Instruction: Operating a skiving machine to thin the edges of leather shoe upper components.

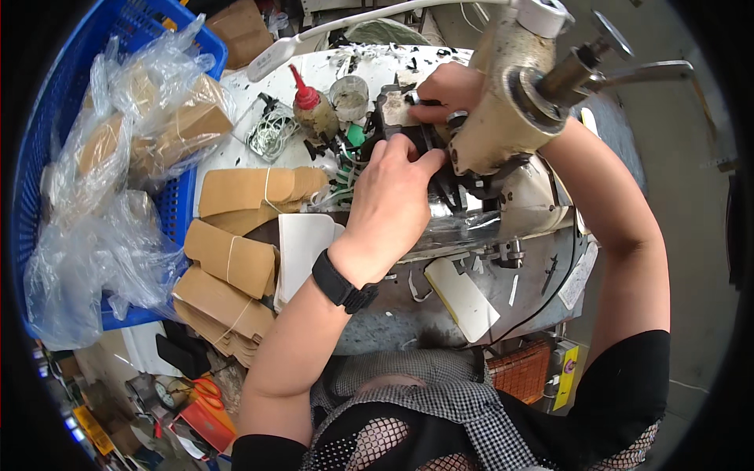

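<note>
Apparently mid-run: both hands, left (390, 188) and right (446, 88), pinch a dark piece (397, 110) at the machine (510, 110); tan bundles (236, 259) wait left.

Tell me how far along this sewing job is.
Done: not clear; no finished pile can be told apart. In hand: the left hand and right hand both press a dark piece at the sewing machine. Left: several rubber-banded tan bundles lie stacked beside the machine, more bagged in the blue crate.

Cluttered workbench (236, 86), blue crate (47, 133), grey floor (691, 141)
</note>
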A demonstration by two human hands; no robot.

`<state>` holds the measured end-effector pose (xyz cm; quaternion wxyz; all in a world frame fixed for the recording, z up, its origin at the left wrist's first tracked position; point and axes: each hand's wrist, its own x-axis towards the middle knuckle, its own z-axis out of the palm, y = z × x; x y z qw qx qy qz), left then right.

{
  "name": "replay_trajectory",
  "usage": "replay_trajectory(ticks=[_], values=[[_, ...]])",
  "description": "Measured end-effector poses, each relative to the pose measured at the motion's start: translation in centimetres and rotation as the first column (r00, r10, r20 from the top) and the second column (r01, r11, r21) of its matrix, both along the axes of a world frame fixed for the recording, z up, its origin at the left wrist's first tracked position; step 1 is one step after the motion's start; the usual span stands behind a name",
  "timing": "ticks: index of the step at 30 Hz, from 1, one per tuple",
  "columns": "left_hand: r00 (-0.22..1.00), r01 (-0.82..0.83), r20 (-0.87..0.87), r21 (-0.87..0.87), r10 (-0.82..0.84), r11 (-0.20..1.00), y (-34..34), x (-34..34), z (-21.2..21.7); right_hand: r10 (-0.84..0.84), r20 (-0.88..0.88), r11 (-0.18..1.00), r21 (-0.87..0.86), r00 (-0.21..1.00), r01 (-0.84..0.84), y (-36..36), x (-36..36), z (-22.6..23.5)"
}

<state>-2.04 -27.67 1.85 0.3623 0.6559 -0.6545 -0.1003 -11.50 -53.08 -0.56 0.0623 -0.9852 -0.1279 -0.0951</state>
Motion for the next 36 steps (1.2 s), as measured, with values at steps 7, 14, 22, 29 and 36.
replay_trajectory(ticks=[7, 14, 22, 29, 36], values=[[0.993, -0.004, 0.116, 0.065, -0.004, 0.998, 0.1, 0.5, 0.1, -0.449, -0.354, 0.892, -0.125, 0.82, 0.434, 4.8, 1.6, 5.0], [0.984, -0.024, 0.174, 0.016, 0.021, 1.0, -0.5, 0.1, -0.4, -0.12, -0.088, 0.912, 0.383, 0.989, 0.144, 3.5, -0.5, 3.3], [0.982, -0.017, 0.187, 0.023, 0.012, 1.0, -0.7, -0.1, -0.3, 0.159, -0.278, 0.733, 0.676, 0.947, 0.076, -2.8, -0.3, -2.2], [0.93, -0.06, 0.364, -0.01, 0.06, 0.998, -0.4, 0.2, 1.0, -0.096, -0.079, 0.995, 0.018, 0.992, 0.098, 2.5, -1.8, 3.9], [0.866, -0.167, 0.459, -0.106, 0.197, 0.98, 0.4, 1.8, 0.6, -0.59, 0.177, 0.782, 0.367, 0.788, 0.504, 10.1, -9.4, 6.8]])
